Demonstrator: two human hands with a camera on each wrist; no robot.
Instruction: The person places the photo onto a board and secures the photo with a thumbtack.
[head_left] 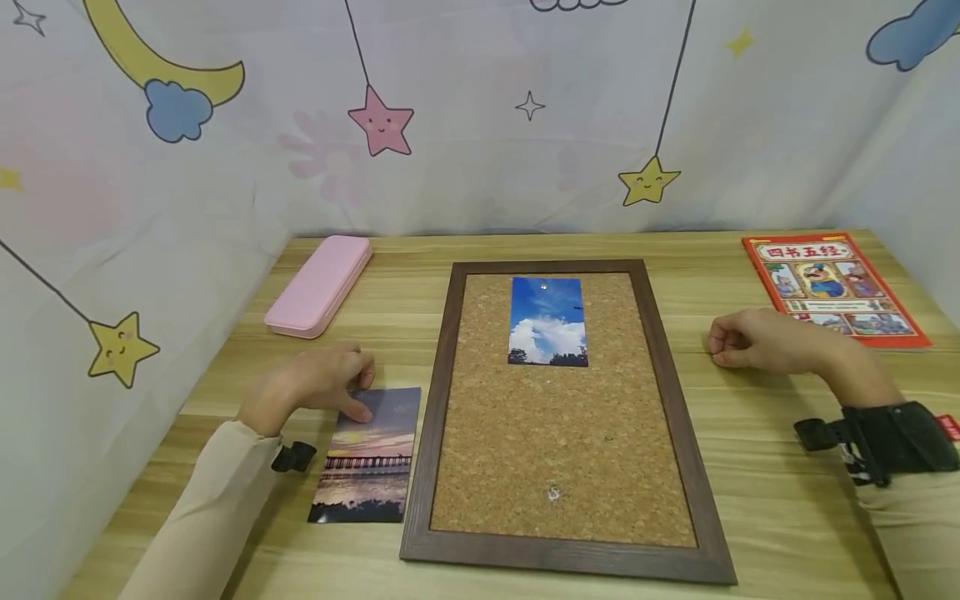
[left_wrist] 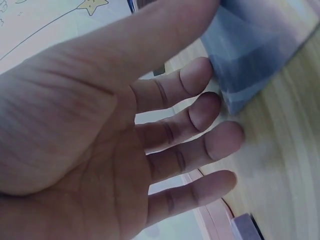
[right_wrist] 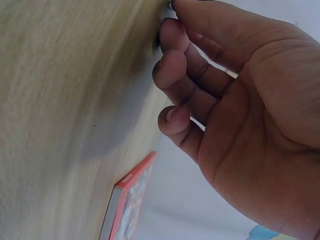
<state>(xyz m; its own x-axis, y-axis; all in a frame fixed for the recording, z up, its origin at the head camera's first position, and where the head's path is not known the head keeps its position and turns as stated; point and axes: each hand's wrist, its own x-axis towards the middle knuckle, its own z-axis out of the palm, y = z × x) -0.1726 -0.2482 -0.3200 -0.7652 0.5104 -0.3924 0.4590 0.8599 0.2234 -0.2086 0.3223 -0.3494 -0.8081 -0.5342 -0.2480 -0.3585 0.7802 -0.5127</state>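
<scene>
Just L of corkboard (head_left: 570, 442), long axis approx. parallel to its side, sunset photo (head_left: 367, 471) is touched at far-L corner by nearer L grip (head_left: 311, 383), fingers relaxed, nothing clasped; R grip (head_left: 772, 342) appears pinched on tiny item (right_wrist: 172, 5).

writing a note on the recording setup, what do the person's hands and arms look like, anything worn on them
The left hand and right hand wear no gloves. Both arms have long, plain beige sleeves. At the right wrist is a wide black band with a red tag and a small black mount; a small black piece shows at the left cuff.
</scene>
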